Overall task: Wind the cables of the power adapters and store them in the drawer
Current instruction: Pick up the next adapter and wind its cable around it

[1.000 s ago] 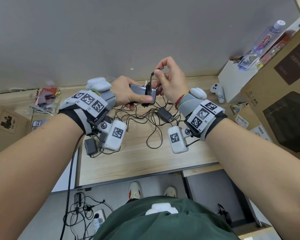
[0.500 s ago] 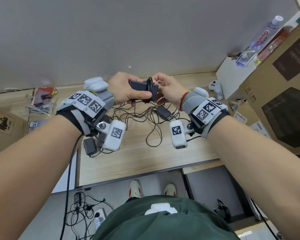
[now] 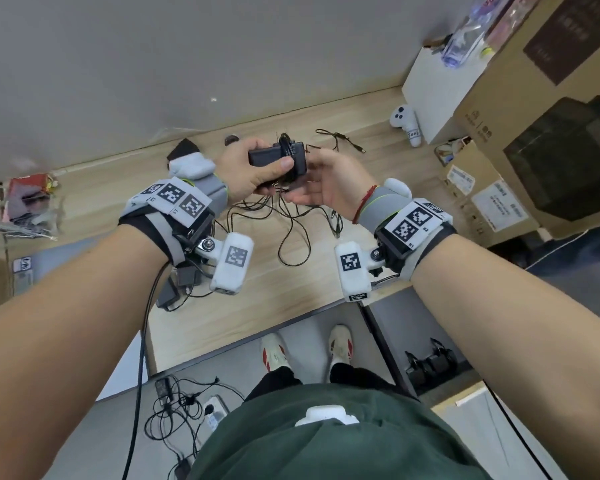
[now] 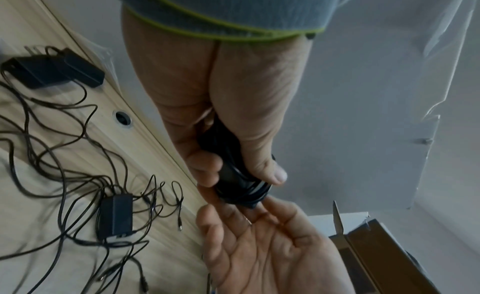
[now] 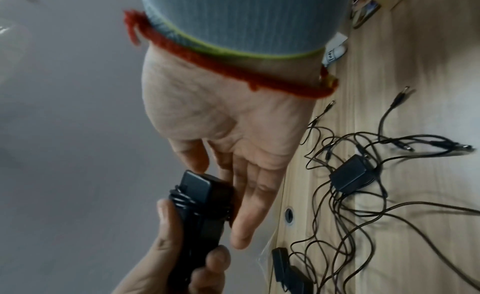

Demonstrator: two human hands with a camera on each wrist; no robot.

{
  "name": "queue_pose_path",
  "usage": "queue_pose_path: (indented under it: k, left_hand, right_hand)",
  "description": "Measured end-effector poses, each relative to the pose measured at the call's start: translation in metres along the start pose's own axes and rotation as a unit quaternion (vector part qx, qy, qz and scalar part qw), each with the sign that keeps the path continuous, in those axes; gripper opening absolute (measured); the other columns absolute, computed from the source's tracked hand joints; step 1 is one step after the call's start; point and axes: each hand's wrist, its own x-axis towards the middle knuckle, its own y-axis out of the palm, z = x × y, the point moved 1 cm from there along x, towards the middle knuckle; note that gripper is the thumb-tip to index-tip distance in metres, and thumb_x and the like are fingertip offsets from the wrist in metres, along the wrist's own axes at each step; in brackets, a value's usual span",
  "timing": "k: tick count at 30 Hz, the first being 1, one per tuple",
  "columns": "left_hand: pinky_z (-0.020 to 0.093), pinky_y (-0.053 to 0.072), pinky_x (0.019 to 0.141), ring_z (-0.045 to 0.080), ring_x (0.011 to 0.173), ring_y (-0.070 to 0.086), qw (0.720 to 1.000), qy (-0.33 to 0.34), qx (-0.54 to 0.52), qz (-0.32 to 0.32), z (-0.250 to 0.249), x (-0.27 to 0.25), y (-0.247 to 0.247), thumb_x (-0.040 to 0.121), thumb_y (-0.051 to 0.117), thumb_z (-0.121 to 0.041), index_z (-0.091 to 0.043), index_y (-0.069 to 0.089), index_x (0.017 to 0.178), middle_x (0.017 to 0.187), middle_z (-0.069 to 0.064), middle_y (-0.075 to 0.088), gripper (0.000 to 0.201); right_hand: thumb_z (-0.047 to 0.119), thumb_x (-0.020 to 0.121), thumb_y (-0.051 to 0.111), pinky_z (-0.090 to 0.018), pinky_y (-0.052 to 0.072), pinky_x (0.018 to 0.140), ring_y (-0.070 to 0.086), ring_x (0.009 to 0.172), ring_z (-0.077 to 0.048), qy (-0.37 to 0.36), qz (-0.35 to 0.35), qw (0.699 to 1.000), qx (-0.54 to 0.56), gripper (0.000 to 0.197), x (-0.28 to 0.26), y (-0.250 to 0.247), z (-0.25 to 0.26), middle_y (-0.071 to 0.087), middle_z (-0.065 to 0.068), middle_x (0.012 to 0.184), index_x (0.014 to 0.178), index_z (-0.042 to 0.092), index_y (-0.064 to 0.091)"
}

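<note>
My left hand grips a black power adapter with its cable wound round the body, thumb on top, above the far side of the wooden table. The same adapter shows in the left wrist view, and again in the right wrist view. My right hand lies open, palm up, with straight fingers against the adapter's end. Loose cables tangle on the table under both hands. Another adapter lies among them, and two more sit near the table's edge.
Cardboard boxes and a white box with a bottle on it crowd the right side. A white controller lies near them. Papers lie at the far left. A power strip with cables sits on the floor.
My right hand has let go of the cable end it pinched above the adapter and has opened beside it. The cable now sits wound round the adapter in my left hand.
</note>
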Motion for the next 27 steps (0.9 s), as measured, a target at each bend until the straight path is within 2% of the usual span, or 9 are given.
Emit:
queue_pose_path:
  k: [5,7,9,13,15,17,20,24,27]
  left_hand:
    - [0.016,0.054,0.067,-0.006,0.074,0.065,0.992,0.011,0.104,0.075,0.026,0.016,0.033,0.076,0.083,-0.013,-0.011,0.054,0.116,0.094,-0.001,0.062,0.049]
    - [0.030,0.054,0.087,0.010,0.099,0.066,0.987,0.008,0.139,0.085,0.033,0.018,0.039,0.065,0.090,-0.029,-0.016,0.059,0.121,0.107,0.000,0.067,0.065]
    - [0.034,0.053,0.092,0.017,0.104,0.065,0.984,0.000,0.146,0.098,0.040,0.019,0.051,0.052,0.092,-0.046,-0.018,0.062,0.119,0.110,0.001,0.069,0.078]
    - [0.016,0.046,0.073,0.010,0.087,0.063,0.976,0.006,0.191,0.108,0.046,0.017,0.080,0.056,0.093,-0.037,-0.018,0.067,0.111,0.097,-0.006,0.070,0.064]
    - [0.021,0.047,0.072,0.013,0.083,0.062,0.972,0.008,0.209,0.105,0.047,0.017,0.097,0.056,0.094,-0.035,-0.018,0.065,0.107,0.091,-0.005,0.068,0.061]
    - [0.028,0.050,0.075,0.019,0.086,0.063,0.970,0.013,0.223,0.102,0.048,0.016,0.111,0.054,0.093,-0.041,-0.018,0.066,0.107,0.093,0.000,0.069,0.064]
    - [0.023,0.043,0.073,0.017,0.088,0.062,0.957,0.011,0.268,0.111,0.051,0.013,0.152,0.057,0.092,-0.043,-0.018,0.065,0.111,0.095,-0.002,0.068,0.065]
    - [0.021,0.043,0.070,0.016,0.087,0.060,0.947,-0.014,0.284,0.149,0.063,0.008,0.212,0.061,0.090,-0.040,-0.018,0.062,0.115,0.097,-0.002,0.065,0.065]
    - [0.010,0.040,0.064,0.014,0.086,0.059,0.935,-0.031,0.286,0.206,0.084,0.002,0.282,0.063,0.090,-0.034,-0.020,0.061,0.119,0.097,-0.006,0.063,0.064]
  right_hand:
    - [0.040,0.096,0.059,-0.037,0.060,0.082,0.066,0.082,-0.034,0.000,-0.055,0.998,-0.024,0.048,-0.011,-0.032,-0.031,0.061,-0.015,0.095,0.122,0.000,0.062]
    - [0.040,0.092,0.065,-0.036,0.060,0.080,0.066,0.078,-0.033,0.008,-0.092,0.995,-0.023,0.052,-0.014,-0.046,-0.043,0.056,-0.019,0.094,0.119,-0.004,0.063]
    - [0.044,0.089,0.067,-0.033,0.058,0.074,0.065,0.071,-0.032,0.021,-0.117,0.993,-0.017,0.057,-0.021,-0.061,-0.054,0.056,-0.022,0.092,0.118,-0.005,0.064]
    - [0.039,0.093,0.063,-0.036,0.058,0.073,0.061,0.064,-0.032,0.034,-0.139,0.990,0.001,0.035,-0.033,-0.077,-0.066,0.066,-0.017,0.087,0.100,0.005,0.070]
    - [0.035,0.095,0.060,-0.036,0.058,0.069,0.060,0.060,-0.030,0.028,-0.148,0.988,0.013,0.027,-0.036,-0.086,-0.070,0.066,-0.014,0.083,0.094,0.010,0.069]
    - [0.034,0.097,0.058,-0.033,0.055,0.063,0.057,0.056,-0.026,0.019,-0.143,0.989,0.008,0.026,-0.041,-0.095,-0.073,0.065,-0.011,0.078,0.094,0.010,0.068]
    - [0.032,0.096,0.060,-0.029,0.053,0.061,0.056,0.053,-0.019,0.021,-0.117,0.993,-0.007,0.026,-0.057,-0.132,-0.087,0.065,-0.008,0.077,0.097,0.007,0.070]
    - [0.024,0.088,0.073,-0.028,0.054,0.061,0.062,0.060,-0.021,0.050,-0.143,0.988,-0.027,0.045,-0.079,-0.184,-0.121,0.064,-0.020,0.092,0.114,-0.010,0.061]
    - [0.025,0.082,0.078,-0.039,0.060,0.074,0.068,0.072,-0.028,0.086,-0.175,0.979,-0.061,0.043,-0.101,-0.247,-0.165,0.067,-0.024,0.092,0.106,-0.008,0.065]
